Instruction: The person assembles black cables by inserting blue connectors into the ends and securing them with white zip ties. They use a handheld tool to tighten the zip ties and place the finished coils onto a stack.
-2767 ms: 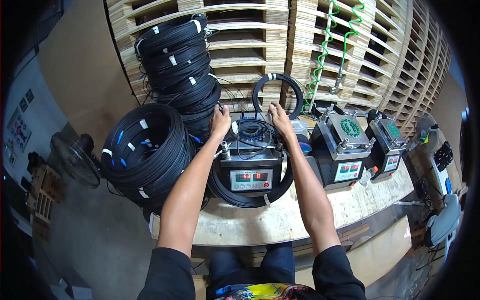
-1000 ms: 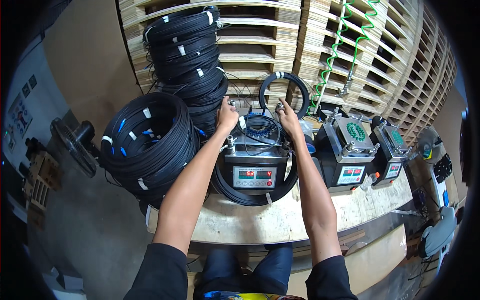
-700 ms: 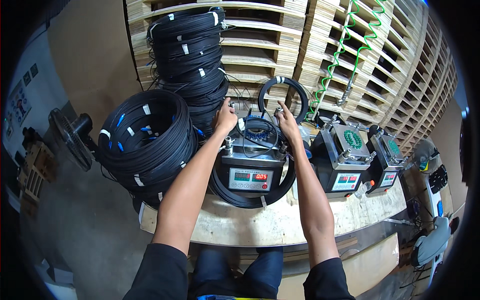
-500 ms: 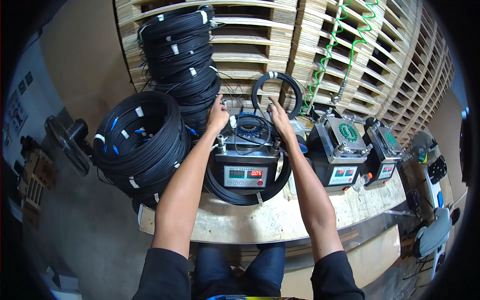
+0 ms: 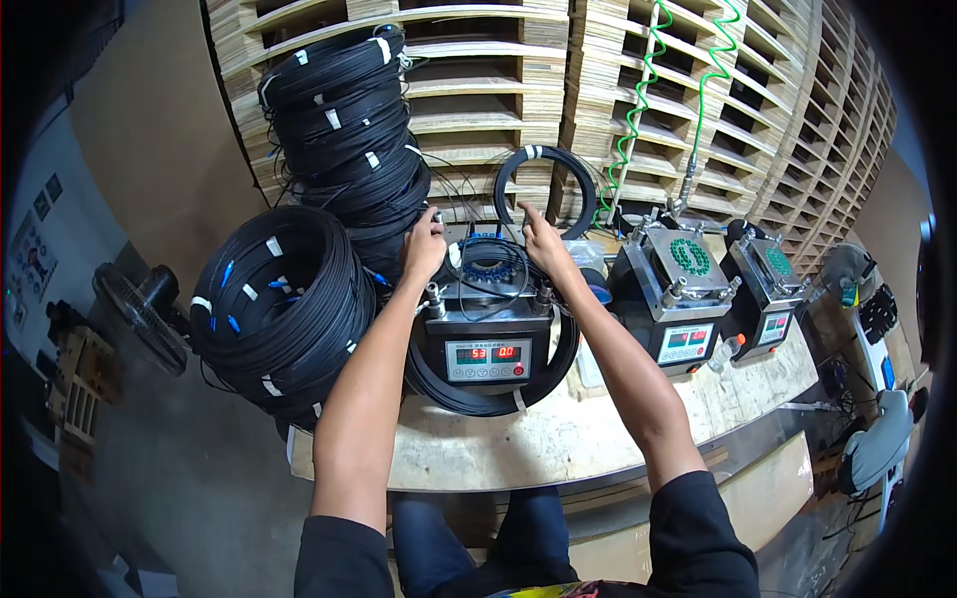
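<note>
Squarely, the machine [image 5: 486,324] faces the person [image 5: 429,543], panel [image 5: 488,362] lying crosswise, hands [image 5: 426,249] [image 5: 545,249] part-curled, grip unclear.

Machine plate [image 5: 486,321] shiny metal; cable coils [image 5: 299,334] smooth plastic; pallets [image 5: 543,90] wood.

left hand [image 5: 425,246] and right hand [image 5: 543,244] are both near the back corners of the leftmost machine [image 5: 488,344], black cable [image 5: 503,245] looped on top, coils [image 5: 339,164] piled left

From afar I see a black fan [image 5: 135,311] at left; wooden pallets [image 5: 546,90] stacked far side; green coiled hoses [image 5: 702,100] before them; a clear bottle [image 5: 722,355] right; a grey-clothed person [image 5: 877,441] farther right.
</note>
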`<act>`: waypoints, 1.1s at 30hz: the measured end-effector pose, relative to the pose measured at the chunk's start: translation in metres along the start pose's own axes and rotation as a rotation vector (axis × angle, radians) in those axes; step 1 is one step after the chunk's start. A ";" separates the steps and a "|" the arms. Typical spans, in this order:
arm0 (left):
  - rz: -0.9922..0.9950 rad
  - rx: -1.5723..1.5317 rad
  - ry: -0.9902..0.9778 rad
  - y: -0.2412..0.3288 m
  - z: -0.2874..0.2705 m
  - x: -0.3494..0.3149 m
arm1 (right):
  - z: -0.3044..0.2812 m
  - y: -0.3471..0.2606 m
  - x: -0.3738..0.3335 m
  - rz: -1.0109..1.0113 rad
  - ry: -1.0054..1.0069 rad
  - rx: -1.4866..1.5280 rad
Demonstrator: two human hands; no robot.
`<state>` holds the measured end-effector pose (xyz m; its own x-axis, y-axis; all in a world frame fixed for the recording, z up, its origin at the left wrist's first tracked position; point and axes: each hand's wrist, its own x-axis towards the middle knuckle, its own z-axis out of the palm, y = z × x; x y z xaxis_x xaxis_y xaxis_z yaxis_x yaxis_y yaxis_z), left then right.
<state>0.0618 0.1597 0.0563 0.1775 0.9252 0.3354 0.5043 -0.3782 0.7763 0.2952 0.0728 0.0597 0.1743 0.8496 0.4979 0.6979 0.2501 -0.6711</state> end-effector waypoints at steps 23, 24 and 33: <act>-0.062 0.172 -0.069 0.012 -0.005 0.000 | 0.001 0.006 -0.003 0.062 0.028 0.076; -0.056 0.194 -0.054 0.017 0.000 0.000 | -0.002 0.011 -0.004 0.075 0.046 0.096; -0.083 -0.050 -0.047 -0.017 0.017 0.019 | -0.002 0.013 0.009 0.108 -0.072 -0.086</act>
<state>0.0709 0.1843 0.0399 0.1766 0.9534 0.2445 0.4762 -0.3001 0.8265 0.3071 0.0828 0.0560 0.2038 0.9012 0.3826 0.7354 0.1171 -0.6674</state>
